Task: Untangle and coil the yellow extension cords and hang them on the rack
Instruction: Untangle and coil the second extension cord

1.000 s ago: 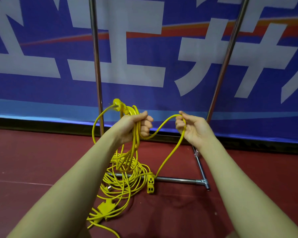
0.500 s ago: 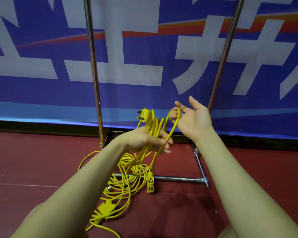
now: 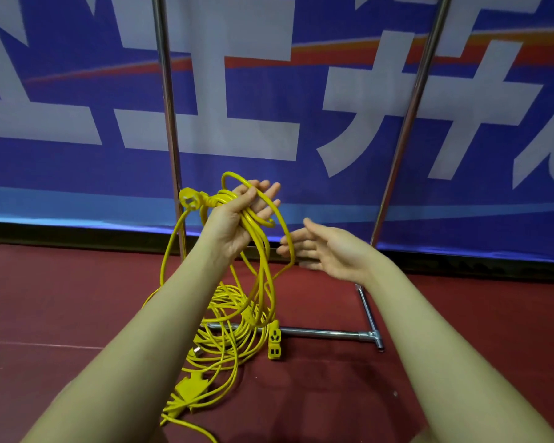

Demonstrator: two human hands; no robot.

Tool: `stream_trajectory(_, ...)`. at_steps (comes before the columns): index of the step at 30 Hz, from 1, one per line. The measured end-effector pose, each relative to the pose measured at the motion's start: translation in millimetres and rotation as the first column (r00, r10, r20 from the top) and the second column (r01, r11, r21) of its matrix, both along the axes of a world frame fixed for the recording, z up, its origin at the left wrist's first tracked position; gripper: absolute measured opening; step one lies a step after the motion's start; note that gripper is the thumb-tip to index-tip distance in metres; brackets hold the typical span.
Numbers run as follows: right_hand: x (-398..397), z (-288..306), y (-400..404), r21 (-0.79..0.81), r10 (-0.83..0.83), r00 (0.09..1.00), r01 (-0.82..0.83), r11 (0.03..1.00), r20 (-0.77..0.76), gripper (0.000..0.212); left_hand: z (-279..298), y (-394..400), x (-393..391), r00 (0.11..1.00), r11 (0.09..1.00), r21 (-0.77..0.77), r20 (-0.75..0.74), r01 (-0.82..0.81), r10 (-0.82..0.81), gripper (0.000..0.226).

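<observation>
My left hand (image 3: 240,219) holds raised coil (image 3: 253,238), fingers loosely splayed. Right hand (image 3: 327,251) released beside hanging loop. Remaining yellow cords (image 3: 231,340) heaped on floor against rack (image 3: 320,332) base. Risk I see: loose hold drops loops, heap snags base.

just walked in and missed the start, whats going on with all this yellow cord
A person is coiling yellow extension cord. The left hand holds a bundle of loops raised in front of the rack, with a plug sticking out beside it. The right hand is open just beside the hanging strand, gripping nothing. Much of the cord still lies in a loose pile on the red floor, over the rack's base bar, so nothing is hung yet.
</observation>
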State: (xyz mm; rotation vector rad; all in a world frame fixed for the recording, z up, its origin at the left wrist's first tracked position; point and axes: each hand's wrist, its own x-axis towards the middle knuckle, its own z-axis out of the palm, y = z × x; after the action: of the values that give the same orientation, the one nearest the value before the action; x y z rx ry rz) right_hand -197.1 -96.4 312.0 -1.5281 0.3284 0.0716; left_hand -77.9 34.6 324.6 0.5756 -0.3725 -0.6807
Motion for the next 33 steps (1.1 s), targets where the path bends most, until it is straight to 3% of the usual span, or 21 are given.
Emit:
stream_trajectory(4, -1.4, -0.1, 3.8, -0.162, 0.03, 0.991, -0.009, 0.987, 0.129, 0.02, -0.5, 1.5, 2.6, 1.0, 1.0, -0.004, -0.007, -0.006, 0.006, 0.02)
stream_trajectory(6, -2.9, 3.3, 4.6, -0.164, 0.04, 0.987, -0.013, 0.986, 0.158, 0.015, -0.7, 4.2, 4.3, 0.999, 0.998, 0.044, 0.023, 0.044, -0.045, 0.022)
stream_trajectory(12, -4.4, 25.8, -0.5, 0.244, -0.224, 0.926, 0.152, 0.958, 0.303, 0.019, -7.3, 8.5, 1.0, 0.969, 0.904, 0.419, 0.174, 0.087, -0.174, 0.026)
stream_trajectory(16, -5.1, 34.1, -11.1, 0.499, -0.433, 0.879, 0.288, 0.817, 0.201, 0.022, -11.1, 6.8, -3.9, 0.915, 0.851, 0.509, 0.27, 0.13, -0.302, 0.028)
stream_trajectory(20, -4.4, 34.4, -14.1, 0.692, -0.479, 0.871, 0.28, 0.665, 0.108, 0.025, -13.8, 7.5, -14.9, 0.843, 0.778, 0.577, 0.266, 0.249, -0.467, 0.025)
stream_trajectory(27, -2.9, 37.3, -22.5, 0.837, -0.559, 0.823, 0.235, 0.495, 0.1, 0.026, -22.3, 7.3, -31.5, 0.613, 0.593, 0.71, 0.286, 0.38, -0.736, 0.025)
stream_trajectory(30, -2.4, 36.3, -21.7, 0.843, -0.585, 0.802, 0.226, 0.487, 0.123, 0.025, -21.6, 4.7, -36.3, 0.619, 0.631, 0.701, 0.342, 0.332, -0.707, 0.024)
stream_trajectory(33, -3.2, 36.3, -21.2, 0.785, -0.599, 0.783, 0.262, 0.561, 0.167, 0.025, -23.2, 2.5, -37.7, 0.671, 0.684, 0.662, 0.36, 0.306, -0.648, 0.021)
